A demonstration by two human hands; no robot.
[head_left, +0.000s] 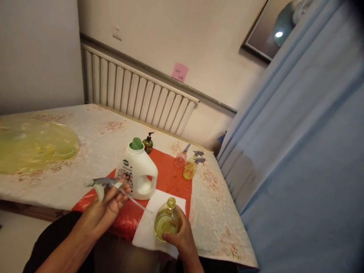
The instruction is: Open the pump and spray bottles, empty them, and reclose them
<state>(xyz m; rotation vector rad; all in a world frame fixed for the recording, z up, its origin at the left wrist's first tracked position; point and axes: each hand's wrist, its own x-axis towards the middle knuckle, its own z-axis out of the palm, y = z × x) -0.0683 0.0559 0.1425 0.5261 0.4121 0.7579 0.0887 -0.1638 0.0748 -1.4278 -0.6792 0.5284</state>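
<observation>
My left hand [106, 206] is closed around a grey and white spray nozzle [105, 182], whose clear dip tube points right and down toward the bottle. My right hand [183, 233] grips a yellow-green see-through spray bottle [165, 223] by its side; its neck is uncapped and some liquid shows inside. Under the bottle lies a white cloth [145, 231]. Just behind my left hand stands a large white jug [142, 167] with a handle, a printed label and a green piece [136, 143] in its mouth.
A red sheet [167, 172] covers part of the flowered tablecloth [218, 212]. Behind the jug is a dark green pump bottle [148, 144]. A pink spray bottle [181, 159] and yellow spray bottles [190, 168] stand at right. A yellow plastic bag [34, 144] lies left; a blue curtain [298, 151] hangs right.
</observation>
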